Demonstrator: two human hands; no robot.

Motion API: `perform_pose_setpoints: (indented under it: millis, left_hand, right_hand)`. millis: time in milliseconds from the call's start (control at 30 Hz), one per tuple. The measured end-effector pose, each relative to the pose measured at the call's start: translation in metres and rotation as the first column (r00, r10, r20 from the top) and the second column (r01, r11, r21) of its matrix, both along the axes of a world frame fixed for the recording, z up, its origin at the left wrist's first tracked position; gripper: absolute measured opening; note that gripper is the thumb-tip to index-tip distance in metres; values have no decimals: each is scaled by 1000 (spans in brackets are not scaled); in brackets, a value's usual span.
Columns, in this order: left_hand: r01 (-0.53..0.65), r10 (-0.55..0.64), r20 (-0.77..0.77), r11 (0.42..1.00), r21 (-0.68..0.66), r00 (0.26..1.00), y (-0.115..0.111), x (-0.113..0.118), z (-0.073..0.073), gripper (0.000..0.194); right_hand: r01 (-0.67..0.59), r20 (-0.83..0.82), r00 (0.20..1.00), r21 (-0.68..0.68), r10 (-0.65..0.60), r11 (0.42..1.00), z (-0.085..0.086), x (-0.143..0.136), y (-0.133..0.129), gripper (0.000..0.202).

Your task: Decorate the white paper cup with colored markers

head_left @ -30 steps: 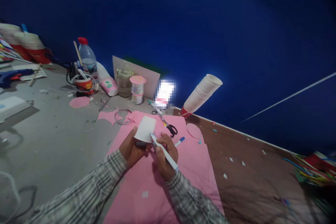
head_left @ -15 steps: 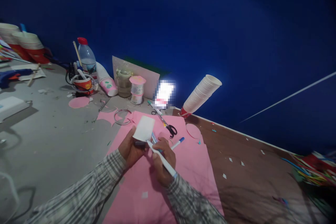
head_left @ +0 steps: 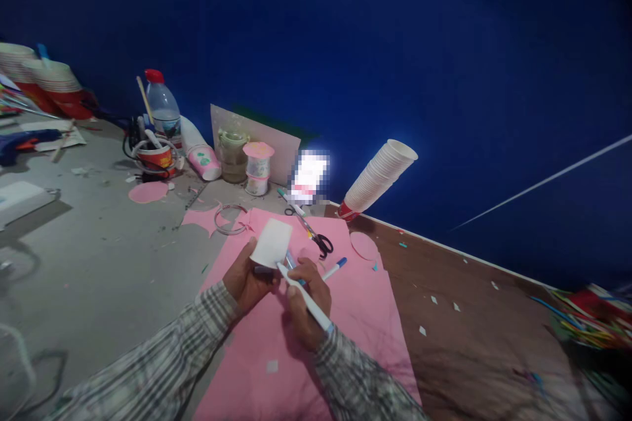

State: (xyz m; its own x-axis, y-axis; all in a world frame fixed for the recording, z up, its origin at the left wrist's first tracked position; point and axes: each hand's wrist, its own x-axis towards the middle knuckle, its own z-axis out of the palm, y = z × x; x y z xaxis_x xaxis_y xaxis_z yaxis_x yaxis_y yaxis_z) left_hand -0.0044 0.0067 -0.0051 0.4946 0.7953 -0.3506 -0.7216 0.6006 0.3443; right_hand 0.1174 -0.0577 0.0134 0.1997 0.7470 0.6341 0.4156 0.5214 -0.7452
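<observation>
My left hand [head_left: 245,279] grips a small white piece [head_left: 272,243], perhaps card or a cut cup, by its left and lower edge. A dark object shows just beneath it, too small to name. My right hand [head_left: 310,296] is closed around a white pen [head_left: 311,306], its tip touching the lower right edge of the white piece. Both hands are above a large pink sheet [head_left: 370,335]. Just beyond them lie black-handled scissors [head_left: 323,246] and a blue-capped marker [head_left: 336,267].
A leaning stack of paper cups [head_left: 378,177] stands behind on the right. Farther back are a jar [head_left: 233,156], a decorated pink-topped cup piece [head_left: 258,168], a red-capped bottle [head_left: 162,105] and a lit, blurred screen [head_left: 309,176]. Colourful strips [head_left: 592,319] lie at far right.
</observation>
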Motion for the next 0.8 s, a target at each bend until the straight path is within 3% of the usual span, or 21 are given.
perform_pose_setpoints:
  millis: [200, 333, 467, 600, 800]
  left_hand:
    - [61, -61, 6, 996, 61, 998, 0, 1, 0, 55]
    - [1, -1, -6, 1000, 5, 1000, 0, 0, 0, 52]
    - [56, -56, -4, 998, 23, 998, -1, 1, 1, 55]
    - [-13, 13, -23, 1000, -2, 1000, -2, 2, 3, 51]
    - [33, -33, 0, 999, 24, 999, -2, 1, 3, 53]
  right_hand:
    - [69, -5, 998, -28, -69, 997, -1, 1, 1, 13]
    - [3, 2, 1000, 11, -3, 1000, 0, -1, 0, 12]
    - [75, -9, 997, -16, -76, 997, -2, -1, 0, 13]
    - [-13, -23, 1000, 28, 13, 1000, -3, -3, -1, 13]
    - [14, -31, 999, 5, -14, 1000, 1, -2, -1, 14]
